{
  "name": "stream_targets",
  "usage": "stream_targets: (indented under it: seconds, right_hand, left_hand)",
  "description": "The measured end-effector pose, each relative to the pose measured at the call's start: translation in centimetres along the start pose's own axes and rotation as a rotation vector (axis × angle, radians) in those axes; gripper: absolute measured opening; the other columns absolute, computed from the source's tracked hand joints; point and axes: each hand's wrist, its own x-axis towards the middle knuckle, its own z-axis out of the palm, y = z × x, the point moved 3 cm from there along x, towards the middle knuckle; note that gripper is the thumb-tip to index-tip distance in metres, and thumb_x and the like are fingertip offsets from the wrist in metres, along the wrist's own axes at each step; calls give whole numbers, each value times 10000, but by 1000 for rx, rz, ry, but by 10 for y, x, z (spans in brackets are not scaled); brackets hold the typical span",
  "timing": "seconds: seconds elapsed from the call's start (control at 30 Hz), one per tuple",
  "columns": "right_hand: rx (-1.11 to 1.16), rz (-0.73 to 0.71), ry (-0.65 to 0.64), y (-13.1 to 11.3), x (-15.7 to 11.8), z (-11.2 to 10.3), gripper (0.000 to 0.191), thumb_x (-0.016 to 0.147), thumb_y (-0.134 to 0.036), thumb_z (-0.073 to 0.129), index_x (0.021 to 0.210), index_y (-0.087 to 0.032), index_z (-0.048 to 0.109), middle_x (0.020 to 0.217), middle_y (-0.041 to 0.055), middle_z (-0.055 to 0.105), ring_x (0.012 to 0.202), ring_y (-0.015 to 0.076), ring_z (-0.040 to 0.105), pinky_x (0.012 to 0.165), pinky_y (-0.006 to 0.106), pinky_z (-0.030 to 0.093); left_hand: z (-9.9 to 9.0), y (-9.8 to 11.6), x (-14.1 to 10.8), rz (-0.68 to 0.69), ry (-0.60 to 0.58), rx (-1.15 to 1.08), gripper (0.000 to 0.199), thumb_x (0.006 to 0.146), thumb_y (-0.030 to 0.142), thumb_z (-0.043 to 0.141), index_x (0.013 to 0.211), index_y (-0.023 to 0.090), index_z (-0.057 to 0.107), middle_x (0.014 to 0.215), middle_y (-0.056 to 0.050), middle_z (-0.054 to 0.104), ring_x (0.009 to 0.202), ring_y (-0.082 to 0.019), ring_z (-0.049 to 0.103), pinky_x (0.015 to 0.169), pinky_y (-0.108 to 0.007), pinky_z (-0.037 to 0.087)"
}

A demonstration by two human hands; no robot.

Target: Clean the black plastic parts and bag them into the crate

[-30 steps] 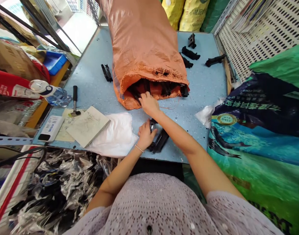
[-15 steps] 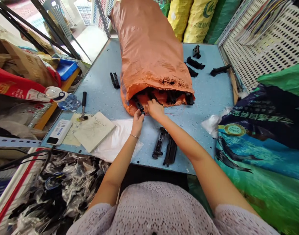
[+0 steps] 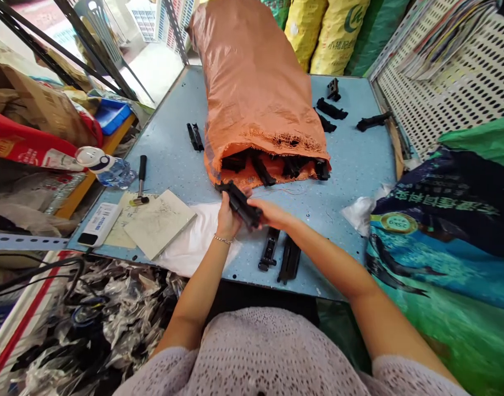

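Left hand [image 3: 226,220]: grip clenched around a black moulded plastic part [image 3: 240,204], a ribbed, elongated piece held tilted above the table [image 3: 350,159], not touching it. Right hand [image 3: 273,214]: grip also closed, fingers [image 3: 262,208] wrapped on the part's lower end. (Matte surface; no shine on the plastic.)

Part sits just in front of the frayed mouth of an orange woven polypropylene sack [image 3: 255,93], which lies on the speckled blue laminate. More black parts [image 3: 263,171] show inside the mouth, against the coarse weave. Two similar ribbed pieces [image 3: 269,248] lie side by side on the table, just below the hands. Others lie scattered beyond the sack.

To the left: a crumpled white plastic sheet [image 3: 198,236], partly beneath a pale stone tile [image 3: 159,223], and a black-handled hammer [image 3: 142,176].
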Motion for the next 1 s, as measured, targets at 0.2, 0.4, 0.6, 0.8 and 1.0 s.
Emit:
stream_targets:
  seconds: [0.2,0.4,0.6,0.8,1.0]
  right_hand:
    - [-730,-258,445,-17,-51,-6,502,1040,-603,366,1019,-179,634,1068,139,699,998,263,638,767,322,439]
    - [-829,-151,307,-12,-58,13,520,1093,-524,254,992,-203,651,891,68,728,799,221,644,634,303,323]
    - [-848,-239,74,10,-97,47,480,1084,-503,336,956,-184,671,873,81,736,777,205,643,635,290,322]
    - [-860,-4,596,5,1,-40,436,1075,-419,383,1347,-124,554,1324,194,622,1209,314,562,903,361,443]
    - [-806,226,535,8,43,-71,376,1035,-269,431,1310,-51,566,1319,242,607,1179,342,597,949,423,476]
  left_hand:
    - [9,3,-58,-129,9,267,590,754,667,758,1060,172,660,796,-29,716,707,-184,707,582,-258,526]
    - [8,2,-57,-60,95,441,535,837,693,639,969,175,635,704,-18,668,644,-174,682,532,-243,497]
    - [-7,-2,-36,22,69,701,427,934,616,520,1082,219,571,804,-18,680,694,-186,695,634,-289,540]
    - [-9,-44,-54,35,-28,1603,399,1033,453,359,1117,170,628,891,-136,718,899,-315,712,815,-416,522]
    - [-3,-44,-64,179,-113,1409,375,993,431,498,1142,136,675,1176,-189,667,1080,-304,656,974,-442,497]
